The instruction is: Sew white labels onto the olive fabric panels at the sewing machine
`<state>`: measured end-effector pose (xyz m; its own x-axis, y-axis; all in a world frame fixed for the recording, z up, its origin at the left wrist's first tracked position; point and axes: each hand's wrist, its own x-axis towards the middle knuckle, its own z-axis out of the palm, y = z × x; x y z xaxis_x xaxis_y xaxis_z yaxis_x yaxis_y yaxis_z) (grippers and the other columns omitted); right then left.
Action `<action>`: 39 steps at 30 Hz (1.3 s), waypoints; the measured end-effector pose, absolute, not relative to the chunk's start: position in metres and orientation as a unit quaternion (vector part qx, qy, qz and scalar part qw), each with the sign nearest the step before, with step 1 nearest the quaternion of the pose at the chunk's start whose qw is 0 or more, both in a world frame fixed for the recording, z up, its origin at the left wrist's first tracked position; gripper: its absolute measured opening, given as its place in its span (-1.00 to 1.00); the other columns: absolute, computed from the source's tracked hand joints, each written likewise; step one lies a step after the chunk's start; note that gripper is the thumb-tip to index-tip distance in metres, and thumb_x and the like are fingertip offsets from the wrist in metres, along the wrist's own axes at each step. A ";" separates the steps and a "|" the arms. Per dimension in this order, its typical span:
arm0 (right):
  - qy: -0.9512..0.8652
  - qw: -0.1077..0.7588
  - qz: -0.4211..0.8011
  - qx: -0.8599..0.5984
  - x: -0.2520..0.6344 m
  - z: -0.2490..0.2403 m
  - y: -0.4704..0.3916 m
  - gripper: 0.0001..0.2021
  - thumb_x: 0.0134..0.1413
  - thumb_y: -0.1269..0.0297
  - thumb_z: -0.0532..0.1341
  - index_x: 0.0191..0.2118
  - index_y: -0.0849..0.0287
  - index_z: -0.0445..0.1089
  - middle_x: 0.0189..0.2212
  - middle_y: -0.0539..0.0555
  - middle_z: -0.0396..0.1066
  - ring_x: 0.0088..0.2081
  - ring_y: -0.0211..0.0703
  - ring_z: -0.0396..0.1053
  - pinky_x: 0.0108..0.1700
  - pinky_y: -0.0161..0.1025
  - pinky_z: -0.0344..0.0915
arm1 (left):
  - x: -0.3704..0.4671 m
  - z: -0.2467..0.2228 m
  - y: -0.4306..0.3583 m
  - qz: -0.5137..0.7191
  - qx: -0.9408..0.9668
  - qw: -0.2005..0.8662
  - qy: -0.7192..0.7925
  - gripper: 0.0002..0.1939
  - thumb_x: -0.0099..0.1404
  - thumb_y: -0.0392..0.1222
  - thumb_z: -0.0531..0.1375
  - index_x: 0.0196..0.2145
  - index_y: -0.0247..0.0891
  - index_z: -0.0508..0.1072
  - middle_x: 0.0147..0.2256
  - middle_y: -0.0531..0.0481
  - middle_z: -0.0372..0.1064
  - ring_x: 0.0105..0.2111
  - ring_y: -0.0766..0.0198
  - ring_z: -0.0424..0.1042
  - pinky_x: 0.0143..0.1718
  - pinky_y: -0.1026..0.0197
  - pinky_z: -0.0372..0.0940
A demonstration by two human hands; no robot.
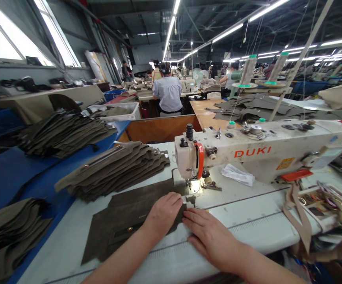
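Touching dark fabric (126, 209), left hand (165, 212), grip unclear, and right hand (209, 233), grip wide, have a "DUKI" sewing machine (227, 156) at two o'clock

Both forearms are bare and reach in over the front edge of the worktop (265, 230), drawing closer together toward the hands. The left forearm (123, 256) slants up and rightward; the left hand (165, 213) lies back-up, knuckles bent, fingers close together and tips turned down. The right forearm (256, 262) slants up and leftward across that edge; the right hand (210, 236) lies flatter, palm down, fingers nearly straight, pointing left. The two hands lie just beside each other.
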<state>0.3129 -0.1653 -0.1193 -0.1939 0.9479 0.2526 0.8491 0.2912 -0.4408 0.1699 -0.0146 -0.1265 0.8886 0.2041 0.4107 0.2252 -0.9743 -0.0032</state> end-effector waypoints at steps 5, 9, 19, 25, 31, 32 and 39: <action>-0.767 0.260 0.087 -0.580 0.323 -0.118 -0.148 -0.71 0.24 0.37 0.13 0.06 0.20 0.38 0.00 0.15 0.41 0.06 -0.06 0.29 0.16 -0.13 0.21 | 0.166 -0.124 -0.018 -0.186 -0.975 0.035 -0.115 -0.75 0.28 -0.49 0.05 -0.17 -0.30 0.42 -0.19 -0.11 0.46 -0.15 0.13 0.45 -0.08 0.08 0.37; -0.770 0.222 0.044 -0.597 0.334 -0.112 -0.126 -0.78 0.22 0.38 0.16 -0.03 0.22 0.40 -0.17 0.16 0.43 -0.08 -0.03 0.32 0.03 -0.09 0.29 | 0.158 -0.129 -0.022 -0.198 -0.975 0.042 -0.096 -0.66 0.33 -0.43 0.00 0.02 -0.35 0.38 -0.04 -0.19 0.45 0.01 0.12 0.40 0.03 0.05 0.33; -0.781 0.148 -0.010 -0.607 0.351 -0.105 -0.110 -0.84 0.25 0.40 0.14 -0.15 0.22 0.46 -0.27 0.12 0.42 -0.15 -0.03 0.31 -0.05 -0.13 0.26 | 0.169 -0.140 -0.024 -0.202 -0.970 0.044 -0.129 -0.60 0.38 -0.33 -0.07 0.12 -0.34 0.33 0.06 -0.21 0.40 0.10 0.14 0.35 0.05 0.02 0.32; -0.771 0.133 -0.015 -0.623 0.361 -0.107 -0.106 -0.82 0.26 0.42 0.11 -0.16 0.21 0.47 -0.25 0.13 0.43 -0.20 -0.08 0.34 -0.12 -0.18 0.27 | 0.185 -0.142 -0.020 -0.194 -0.972 0.061 -0.120 -0.62 0.38 -0.35 -0.06 0.09 -0.38 0.34 0.05 -0.23 0.41 0.10 0.12 0.35 0.06 0.02 0.31; -0.761 0.144 -0.030 -0.631 0.364 -0.112 -0.105 -0.81 0.28 0.42 0.09 -0.25 0.20 0.47 -0.30 0.12 0.43 -0.22 -0.11 0.33 -0.10 -0.20 0.22 | 0.191 -0.140 -0.017 -0.211 -0.968 0.062 -0.124 -0.63 0.39 -0.36 -0.07 0.08 -0.38 0.34 0.03 -0.23 0.42 0.06 0.11 0.39 0.04 0.02 0.33; -0.761 0.145 -0.029 -0.632 0.364 -0.112 -0.105 -0.81 0.28 0.42 0.09 -0.25 0.20 0.47 -0.29 0.12 0.43 -0.22 -0.11 0.33 -0.10 -0.20 0.21 | 0.192 -0.140 -0.016 -0.213 -0.967 0.062 -0.123 -0.63 0.39 -0.36 -0.07 0.08 -0.37 0.34 0.03 -0.23 0.42 0.06 0.12 0.39 0.04 0.03 0.33; -0.755 0.133 -0.032 -0.641 0.364 -0.110 -0.102 -0.80 0.29 0.42 0.08 -0.23 0.22 0.47 -0.32 0.12 0.42 -0.25 -0.11 0.31 -0.13 -0.20 0.18 | 0.194 -0.138 -0.011 -0.193 -0.972 0.056 -0.118 -0.64 0.40 -0.35 -0.07 0.07 -0.37 0.34 0.04 -0.21 0.42 0.07 0.12 0.38 0.05 0.03 0.33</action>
